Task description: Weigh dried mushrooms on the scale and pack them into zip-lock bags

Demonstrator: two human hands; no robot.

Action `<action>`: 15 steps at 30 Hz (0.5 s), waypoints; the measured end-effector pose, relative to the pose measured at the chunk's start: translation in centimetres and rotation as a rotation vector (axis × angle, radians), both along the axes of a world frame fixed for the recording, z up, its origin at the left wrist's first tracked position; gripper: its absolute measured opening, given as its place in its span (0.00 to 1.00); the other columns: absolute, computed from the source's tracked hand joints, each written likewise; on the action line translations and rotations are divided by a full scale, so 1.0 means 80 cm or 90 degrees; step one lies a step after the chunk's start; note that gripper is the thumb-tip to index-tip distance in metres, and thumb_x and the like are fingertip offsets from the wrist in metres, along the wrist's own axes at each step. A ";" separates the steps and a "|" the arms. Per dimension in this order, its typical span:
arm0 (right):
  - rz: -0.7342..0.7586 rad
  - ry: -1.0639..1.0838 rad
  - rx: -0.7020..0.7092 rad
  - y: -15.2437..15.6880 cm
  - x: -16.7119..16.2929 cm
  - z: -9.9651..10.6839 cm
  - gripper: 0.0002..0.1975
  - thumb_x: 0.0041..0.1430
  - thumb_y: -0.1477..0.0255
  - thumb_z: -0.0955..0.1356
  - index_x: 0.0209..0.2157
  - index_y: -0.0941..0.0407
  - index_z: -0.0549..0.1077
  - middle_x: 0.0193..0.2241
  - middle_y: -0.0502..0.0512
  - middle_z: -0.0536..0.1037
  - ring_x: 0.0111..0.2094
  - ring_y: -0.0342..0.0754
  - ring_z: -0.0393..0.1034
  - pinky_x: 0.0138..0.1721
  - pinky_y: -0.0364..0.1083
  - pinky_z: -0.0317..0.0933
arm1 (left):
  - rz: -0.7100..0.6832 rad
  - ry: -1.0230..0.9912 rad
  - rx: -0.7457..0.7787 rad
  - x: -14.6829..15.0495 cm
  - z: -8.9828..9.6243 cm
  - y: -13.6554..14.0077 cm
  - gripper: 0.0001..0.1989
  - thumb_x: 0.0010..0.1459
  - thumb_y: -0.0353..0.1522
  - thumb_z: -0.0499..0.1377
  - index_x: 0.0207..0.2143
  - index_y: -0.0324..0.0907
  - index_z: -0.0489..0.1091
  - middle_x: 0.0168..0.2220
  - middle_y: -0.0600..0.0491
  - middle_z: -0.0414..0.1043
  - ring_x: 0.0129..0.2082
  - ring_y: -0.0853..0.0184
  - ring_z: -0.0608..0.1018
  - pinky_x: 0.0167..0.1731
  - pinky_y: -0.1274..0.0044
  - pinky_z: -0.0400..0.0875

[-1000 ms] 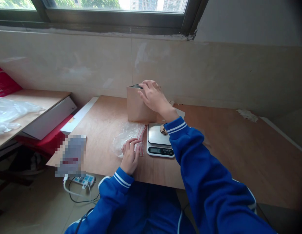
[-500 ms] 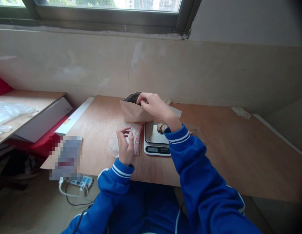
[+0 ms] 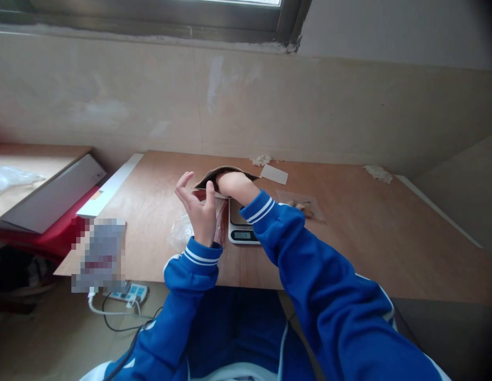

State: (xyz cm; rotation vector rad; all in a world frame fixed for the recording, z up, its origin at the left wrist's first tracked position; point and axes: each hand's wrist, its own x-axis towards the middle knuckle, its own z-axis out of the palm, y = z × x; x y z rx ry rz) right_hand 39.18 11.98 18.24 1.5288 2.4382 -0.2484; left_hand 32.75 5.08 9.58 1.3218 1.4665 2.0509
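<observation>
My right hand point(image 3: 235, 186) reaches into the mouth of a brown paper bag point(image 3: 204, 180); its fingers are hidden inside. Just left of the bag's opening, my left hand point(image 3: 198, 206) is raised with thumb and fingers apart, holding nothing. Whether it touches the bag I cannot tell. A white digital kitchen scale point(image 3: 241, 235) sits below the bag, partly covered by my right forearm. Clear plastic zip bags point(image 3: 181, 230) lie beside the scale, under my left hand. On the right, behind my sleeve, is a clear bag with brownish pieces point(image 3: 305, 206).
A white card point(image 3: 274, 174) and some whitish crumbly bits point(image 3: 261, 160) lie near the wall. A pixelated item point(image 3: 100, 251) with a cable rests at the table's left edge. A power strip point(image 3: 130, 293) is below it. More clear plastic point(image 3: 15, 180) lies on the left-hand table.
My right hand has gone deeper into the paper bag. My left hand has risen toward the bag's opening and spread its fingers. The view has shifted slightly, uncovering the clear bag at right.
</observation>
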 end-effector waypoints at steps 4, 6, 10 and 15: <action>-0.011 0.026 0.032 -0.001 -0.001 -0.006 0.18 0.66 0.77 0.61 0.53 0.65 0.73 0.55 0.69 0.73 0.54 0.58 0.70 0.55 0.53 0.64 | -0.017 0.038 -0.059 -0.012 0.005 0.005 0.11 0.59 0.37 0.59 0.41 0.41 0.67 0.40 0.50 0.73 0.37 0.67 0.77 0.38 0.75 0.70; -0.016 0.054 0.058 -0.007 0.002 -0.004 0.16 0.65 0.77 0.61 0.49 0.65 0.76 0.51 0.69 0.76 0.52 0.58 0.72 0.51 0.53 0.66 | 0.001 0.057 -0.076 -0.018 0.010 0.006 0.09 0.59 0.38 0.59 0.38 0.41 0.68 0.35 0.53 0.74 0.30 0.70 0.76 0.34 0.77 0.69; 0.014 0.107 0.144 -0.032 0.014 0.009 0.14 0.65 0.78 0.61 0.43 0.62 0.78 0.45 0.68 0.79 0.47 0.57 0.75 0.46 0.50 0.67 | 0.041 0.127 -0.114 -0.029 0.023 0.008 0.08 0.58 0.38 0.59 0.32 0.42 0.68 0.32 0.56 0.74 0.21 0.74 0.71 0.26 0.80 0.64; 0.073 0.146 0.194 -0.060 0.036 0.023 0.12 0.65 0.79 0.62 0.38 0.59 0.77 0.44 0.65 0.80 0.44 0.52 0.76 0.40 0.44 0.65 | 0.047 0.148 -0.123 -0.033 0.028 0.009 0.09 0.57 0.38 0.59 0.31 0.42 0.67 0.31 0.57 0.74 0.20 0.74 0.70 0.23 0.81 0.60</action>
